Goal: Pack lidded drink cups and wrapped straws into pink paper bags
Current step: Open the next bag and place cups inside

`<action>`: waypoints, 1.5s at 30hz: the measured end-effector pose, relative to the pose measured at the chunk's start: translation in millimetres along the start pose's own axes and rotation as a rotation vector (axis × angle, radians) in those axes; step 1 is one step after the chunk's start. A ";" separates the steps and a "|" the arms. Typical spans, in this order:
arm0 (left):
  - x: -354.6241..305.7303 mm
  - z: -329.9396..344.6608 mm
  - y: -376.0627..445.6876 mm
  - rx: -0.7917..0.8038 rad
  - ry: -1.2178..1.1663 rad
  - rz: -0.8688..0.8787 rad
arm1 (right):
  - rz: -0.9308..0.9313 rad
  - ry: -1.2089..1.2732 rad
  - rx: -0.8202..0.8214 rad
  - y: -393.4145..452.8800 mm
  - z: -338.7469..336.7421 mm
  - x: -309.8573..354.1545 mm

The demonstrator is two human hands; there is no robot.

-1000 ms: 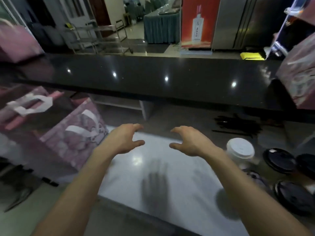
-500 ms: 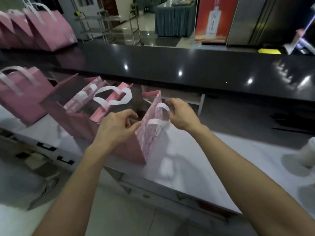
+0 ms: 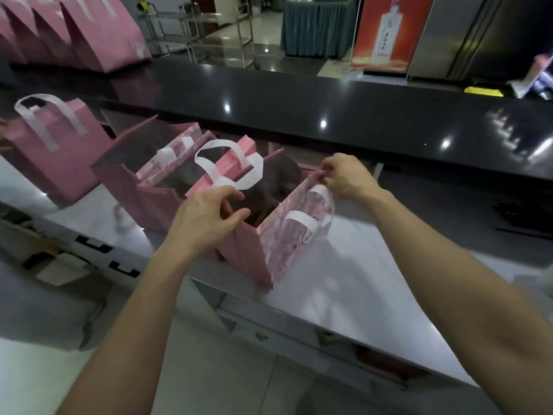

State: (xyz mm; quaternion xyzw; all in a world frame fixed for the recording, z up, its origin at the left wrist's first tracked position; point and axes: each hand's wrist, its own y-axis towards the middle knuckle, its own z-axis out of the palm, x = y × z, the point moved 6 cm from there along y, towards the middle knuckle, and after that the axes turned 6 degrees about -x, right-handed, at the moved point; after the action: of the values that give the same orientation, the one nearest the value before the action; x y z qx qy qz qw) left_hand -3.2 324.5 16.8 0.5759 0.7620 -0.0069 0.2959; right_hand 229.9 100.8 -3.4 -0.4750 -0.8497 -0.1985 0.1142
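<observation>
A pink paper bag (image 3: 287, 247) with white handles stands open on the white worktop (image 3: 344, 283). My left hand (image 3: 206, 217) pinches the bag's near rim at its left corner. The far right corner of the rim is pinched by my right hand (image 3: 344, 178). The two hands hold the mouth spread apart, and the inside looks dark. No cup or straw can be made out in this view; a pale blur sits at the right edge.
Two more open pink bags (image 3: 161, 187) stand just left of the held one, and a closed one (image 3: 57, 151) further left. Several pink bags (image 3: 98, 34) line the raised black counter (image 3: 299, 115) behind. Black straws (image 3: 523, 217) lie at far right.
My view swung left from the lidded cup and lids to the bags. Both hands, empty a second ago, took hold of the bag's rim and have pulled its mouth wider.
</observation>
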 end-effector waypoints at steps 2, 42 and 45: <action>-1.4 3.2 4.3 0.006 -0.025 0.019 | 0.065 0.004 -0.047 -30.1 -13.7 -23.9; -353.0 283.6 68.4 0.386 -0.295 0.258 | 0.644 -0.224 0.185 -246.8 -152.3 -497.7; -367.6 284.7 72.5 0.419 -0.240 0.330 | 0.629 -0.213 0.085 -237.1 -156.3 -503.1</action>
State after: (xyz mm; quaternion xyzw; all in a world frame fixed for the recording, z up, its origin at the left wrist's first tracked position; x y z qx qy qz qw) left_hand 246.2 -72.4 -25.4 0.7356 0.5996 -0.1841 0.2557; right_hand 291.6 -463.6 -110.3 -0.7269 -0.6762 -0.0669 0.1001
